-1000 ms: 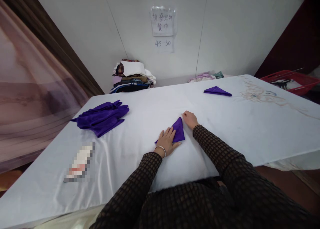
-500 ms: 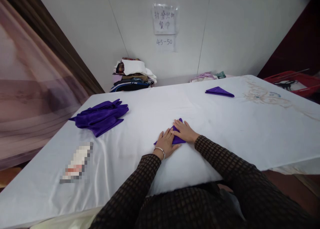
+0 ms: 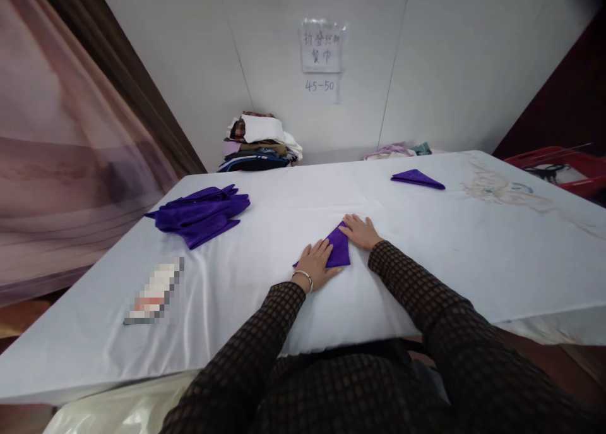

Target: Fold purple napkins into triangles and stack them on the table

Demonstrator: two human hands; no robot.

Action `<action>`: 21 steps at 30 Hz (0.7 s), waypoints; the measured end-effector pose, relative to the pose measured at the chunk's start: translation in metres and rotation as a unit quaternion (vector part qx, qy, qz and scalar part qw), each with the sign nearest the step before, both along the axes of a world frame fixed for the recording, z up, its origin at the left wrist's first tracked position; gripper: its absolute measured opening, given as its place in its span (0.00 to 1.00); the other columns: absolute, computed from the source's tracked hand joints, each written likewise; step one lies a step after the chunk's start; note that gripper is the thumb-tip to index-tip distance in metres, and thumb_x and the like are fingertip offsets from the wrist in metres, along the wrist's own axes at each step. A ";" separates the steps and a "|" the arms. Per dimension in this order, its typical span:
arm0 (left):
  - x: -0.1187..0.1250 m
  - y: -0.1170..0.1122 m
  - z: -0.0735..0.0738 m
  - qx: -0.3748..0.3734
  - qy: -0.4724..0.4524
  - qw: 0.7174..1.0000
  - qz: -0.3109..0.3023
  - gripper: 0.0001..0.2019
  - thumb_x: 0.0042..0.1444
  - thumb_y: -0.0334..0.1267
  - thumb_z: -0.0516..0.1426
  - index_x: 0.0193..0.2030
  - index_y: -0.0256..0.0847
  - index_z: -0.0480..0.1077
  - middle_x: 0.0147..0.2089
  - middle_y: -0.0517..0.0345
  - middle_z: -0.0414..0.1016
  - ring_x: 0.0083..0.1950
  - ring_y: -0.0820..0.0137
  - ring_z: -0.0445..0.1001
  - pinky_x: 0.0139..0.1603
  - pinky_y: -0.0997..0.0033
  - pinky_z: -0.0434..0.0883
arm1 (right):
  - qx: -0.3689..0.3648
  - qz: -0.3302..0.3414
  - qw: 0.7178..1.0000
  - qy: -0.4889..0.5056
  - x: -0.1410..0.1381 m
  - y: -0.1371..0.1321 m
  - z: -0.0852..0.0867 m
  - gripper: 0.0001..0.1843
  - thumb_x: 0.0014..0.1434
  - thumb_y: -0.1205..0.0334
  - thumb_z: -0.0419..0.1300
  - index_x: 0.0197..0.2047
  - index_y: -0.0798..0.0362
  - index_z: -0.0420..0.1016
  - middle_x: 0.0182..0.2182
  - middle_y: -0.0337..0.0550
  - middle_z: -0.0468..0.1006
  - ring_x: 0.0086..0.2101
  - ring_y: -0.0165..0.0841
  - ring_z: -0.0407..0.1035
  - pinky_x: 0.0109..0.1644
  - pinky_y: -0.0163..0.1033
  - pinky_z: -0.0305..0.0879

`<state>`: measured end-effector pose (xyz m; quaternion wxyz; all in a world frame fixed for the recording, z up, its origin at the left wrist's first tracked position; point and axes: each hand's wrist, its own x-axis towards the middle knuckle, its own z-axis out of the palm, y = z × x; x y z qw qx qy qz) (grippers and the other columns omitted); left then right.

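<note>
A purple cloth napkin [image 3: 339, 249], folded into a triangle, lies on the white-covered table [image 3: 265, 232] in front of me. My left hand [image 3: 314, 263], with a silver bangle at its wrist, lies flat over the napkin's left part, fingers spread. My right hand [image 3: 362, 232] rests with outstretched fingers on the napkin's top right edge. Part of the napkin is hidden under the left hand. Farther back on the right lies another folded purple napkin [image 3: 417, 179]. A loose heap of purple napkins [image 3: 201, 214] sits on the left.
A blurred-out flat object [image 3: 155, 292] lies near the left front. Piled clothes [image 3: 260, 143] stand behind the table's back edge, with more fabric [image 3: 392, 151] to their right. A red basket [image 3: 563, 168] is at the far right. A handwritten sign [image 3: 323, 58] hangs on the wall.
My right hand has slid up and right, off the napkin's middle to its upper edge, uncovering more purple cloth. My left hand stays on the left part. The view has shifted slightly.
</note>
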<state>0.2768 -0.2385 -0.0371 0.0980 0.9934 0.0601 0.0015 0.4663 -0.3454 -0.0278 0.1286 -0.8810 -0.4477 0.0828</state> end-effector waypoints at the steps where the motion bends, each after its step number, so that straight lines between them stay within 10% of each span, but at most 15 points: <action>1: 0.000 0.000 -0.001 -0.001 -0.002 1.000 0.000 0.35 0.59 0.59 0.45 0.68 0.42 0.50 0.71 0.49 0.46 0.71 0.58 0.44 0.67 0.50 0.45 | 0.002 -0.020 1.000 0.001 0.002 -0.003 0.004 0.31 0.66 0.46 0.38 0.65 0.52 0.54 0.66 0.50 0.51 0.65 0.43 0.42 0.63 0.61 0.35; 4: 0.001 0.001 -0.003 -0.003 -0.006 1.000 0.002 0.35 0.59 0.60 0.44 0.68 0.42 0.50 0.71 0.50 0.46 0.71 0.58 0.44 0.67 0.50 0.45 | 0.044 -0.015 0.999 -0.004 -0.007 -0.012 0.014 0.31 0.66 0.48 0.37 0.67 0.57 0.51 0.67 0.52 0.48 0.66 0.42 0.39 0.65 0.57 0.36; 10: 0.003 0.005 -0.008 0.000 -0.020 1.000 -0.001 0.37 0.57 0.61 0.46 0.68 0.42 0.49 0.71 0.49 0.47 0.70 0.58 0.45 0.67 0.49 0.45 | 0.062 0.200 0.978 0.013 -0.051 -0.024 0.009 0.30 0.66 0.47 0.40 0.66 0.52 0.55 0.65 0.48 0.54 0.65 0.37 0.42 0.66 0.52 0.33; 21: -0.014 0.008 0.002 0.009 -0.003 0.999 0.050 0.35 0.59 0.59 0.44 0.68 0.42 0.49 0.71 0.49 0.45 0.71 0.58 0.42 0.68 0.47 0.40 | 0.022 0.183 0.983 0.017 -0.051 -0.028 -0.005 0.30 0.66 0.46 0.41 0.67 0.48 0.52 0.66 0.46 0.51 0.65 0.38 0.41 0.65 0.57 0.34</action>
